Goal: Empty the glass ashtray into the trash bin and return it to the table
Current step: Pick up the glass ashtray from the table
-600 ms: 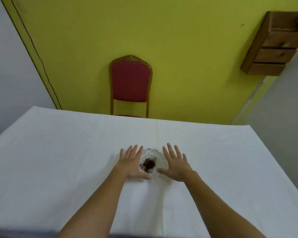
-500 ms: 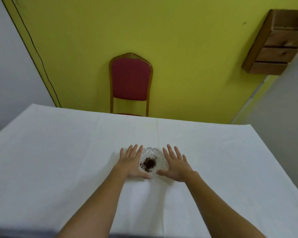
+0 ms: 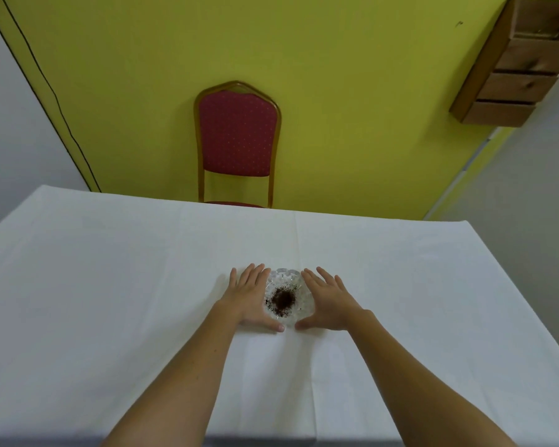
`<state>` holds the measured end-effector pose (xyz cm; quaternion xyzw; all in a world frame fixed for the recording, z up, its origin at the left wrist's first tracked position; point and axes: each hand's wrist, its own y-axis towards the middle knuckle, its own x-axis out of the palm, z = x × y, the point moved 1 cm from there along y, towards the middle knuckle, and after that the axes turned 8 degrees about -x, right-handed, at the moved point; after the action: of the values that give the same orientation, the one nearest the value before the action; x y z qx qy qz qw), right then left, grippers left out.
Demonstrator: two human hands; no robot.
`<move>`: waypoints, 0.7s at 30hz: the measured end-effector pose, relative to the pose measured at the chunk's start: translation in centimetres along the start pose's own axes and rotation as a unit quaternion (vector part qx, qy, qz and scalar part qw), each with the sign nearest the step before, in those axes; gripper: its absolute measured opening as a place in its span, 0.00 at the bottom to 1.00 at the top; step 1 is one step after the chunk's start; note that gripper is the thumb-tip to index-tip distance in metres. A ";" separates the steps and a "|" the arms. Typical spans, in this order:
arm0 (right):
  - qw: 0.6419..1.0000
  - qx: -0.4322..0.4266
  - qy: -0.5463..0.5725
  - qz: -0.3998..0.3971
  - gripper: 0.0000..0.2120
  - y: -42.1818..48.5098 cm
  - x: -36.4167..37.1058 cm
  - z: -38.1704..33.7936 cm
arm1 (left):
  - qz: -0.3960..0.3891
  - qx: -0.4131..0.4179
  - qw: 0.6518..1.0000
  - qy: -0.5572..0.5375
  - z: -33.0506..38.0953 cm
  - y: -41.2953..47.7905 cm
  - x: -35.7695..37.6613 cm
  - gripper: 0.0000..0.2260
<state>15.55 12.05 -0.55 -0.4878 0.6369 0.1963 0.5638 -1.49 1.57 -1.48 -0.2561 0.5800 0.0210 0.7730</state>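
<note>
Ash [image 3: 283, 300] lies in a dark heap at the middle of the ashtray [image 3: 288, 296], a clear cut-glass dish that sits flat on the bench [image 3: 110, 285] under its white cloth. We take the ashtray as our landmark. Just left of it we have our left hand [image 3: 250, 298], palm down, fingers spread wide and pointing away from us, the thumb tip reaching round the ashtray's near edge. Just right of it we have our right hand [image 3: 328, 301], likewise flat and spread wide, its thumb pointing in toward the left thumb. Both hands flank the rim closely; we cannot tell whether the fingers actually touch the glass, and neither hand has closed on it. Our bare forearms run back from the ashtray toward the near edge of the bench. Beyond the ashtray, past the bench's far edge, a red chair [image 3: 238, 140] stands against the yellow wall [image 3: 352, 91]. Far to the ashtray's upper right, wooden drawers [image 3: 517, 66] hang on that wall.
</note>
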 end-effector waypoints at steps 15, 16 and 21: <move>0.995 0.043 0.078 0.038 0.55 -0.3 0.7 -1.2 | 0.058 0.036 0.995 -0.075 -0.4 -0.2 1.0 0.55; 0.994 0.045 0.086 0.043 0.55 -0.6 0.9 -1.3 | 0.052 0.036 0.994 -0.086 -0.3 -0.4 1.1 0.55; 0.991 0.053 0.102 0.068 0.54 -2.5 1.0 -1.8 | 0.031 0.045 0.994 -0.097 0.5 -1.2 1.4 0.55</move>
<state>16.80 9.09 -0.21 -0.4305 0.7321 0.1495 0.5063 -0.24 0.39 -2.20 -0.2002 0.5105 0.0433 0.8351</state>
